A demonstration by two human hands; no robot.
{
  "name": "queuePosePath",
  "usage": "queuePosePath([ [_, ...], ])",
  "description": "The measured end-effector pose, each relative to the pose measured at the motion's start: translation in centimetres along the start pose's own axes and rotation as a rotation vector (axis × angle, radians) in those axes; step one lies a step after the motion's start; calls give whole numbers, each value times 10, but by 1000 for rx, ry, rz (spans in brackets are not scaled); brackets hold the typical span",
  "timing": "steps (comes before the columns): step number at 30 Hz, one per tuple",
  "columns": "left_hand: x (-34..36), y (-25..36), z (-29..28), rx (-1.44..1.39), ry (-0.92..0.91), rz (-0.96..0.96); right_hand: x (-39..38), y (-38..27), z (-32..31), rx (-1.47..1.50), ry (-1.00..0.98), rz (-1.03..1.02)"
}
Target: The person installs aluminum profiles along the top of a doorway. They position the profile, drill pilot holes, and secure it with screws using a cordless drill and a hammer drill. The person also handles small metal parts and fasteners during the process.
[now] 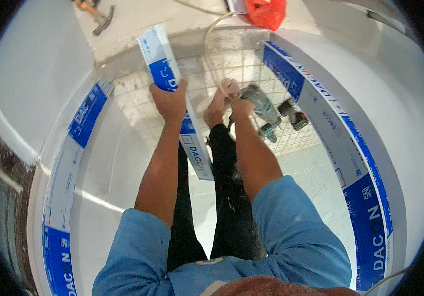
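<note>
My left hand (168,101) grips a long board (195,157) wrapped in blue and white film, which slants from the upper middle down between my legs. My right hand (242,107) is closed near a beige cord (212,66), at the left side of a grey-green power drill (266,103); what its fingers hold is partly hidden. My bare foot (214,108) shows between my hands. A small teal tool (268,132) and a black battery tool (294,114) lie on the tiles by the drill.
Film-wrapped blue and white frames (348,148) (86,113) line both sides against white walls. Beyond the square-tiled step (128,98), an orange-handled hammer (98,17) lies on the concrete at upper left and a red plastic bag (266,12) at upper right. Pale larger tiles (305,170) show lower right.
</note>
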State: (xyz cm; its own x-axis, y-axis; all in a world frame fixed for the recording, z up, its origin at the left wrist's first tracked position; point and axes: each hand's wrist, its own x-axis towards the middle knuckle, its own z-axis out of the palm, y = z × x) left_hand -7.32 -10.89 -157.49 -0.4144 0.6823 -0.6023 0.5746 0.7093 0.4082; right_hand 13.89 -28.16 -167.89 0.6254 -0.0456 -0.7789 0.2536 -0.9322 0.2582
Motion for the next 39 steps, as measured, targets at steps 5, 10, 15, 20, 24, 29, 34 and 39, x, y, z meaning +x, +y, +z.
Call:
queuePosePath([
  [5, 28, 10, 33, 225, -36, -80, -77, -73, -98, -508, -239, -322],
  [10, 37, 6, 45, 201, -85, -44, -46, -178, -147, 289, 632, -1032],
  [15, 42, 17, 48, 255, -170, -116, 9, -274, -169, 253, 475, -868],
  [20, 49, -13, 65, 334, -42, -25, 42, -263, -150, 282, 717, -836],
  [24, 55, -6, 61, 280, -96, -73, 50, -269, -181, 649, 547, -645],
  [29, 56, -19, 59, 131, 58, 69, 61, -292, -168, 820, 430, -737],
  [34, 59, 51, 25, 55, 225, 514, 92, -301, -158, 992, 292, -849],
  [39, 103, 131, 48, -110, 30, 954, 15, -321, -171, 1300, -44, -768],
])
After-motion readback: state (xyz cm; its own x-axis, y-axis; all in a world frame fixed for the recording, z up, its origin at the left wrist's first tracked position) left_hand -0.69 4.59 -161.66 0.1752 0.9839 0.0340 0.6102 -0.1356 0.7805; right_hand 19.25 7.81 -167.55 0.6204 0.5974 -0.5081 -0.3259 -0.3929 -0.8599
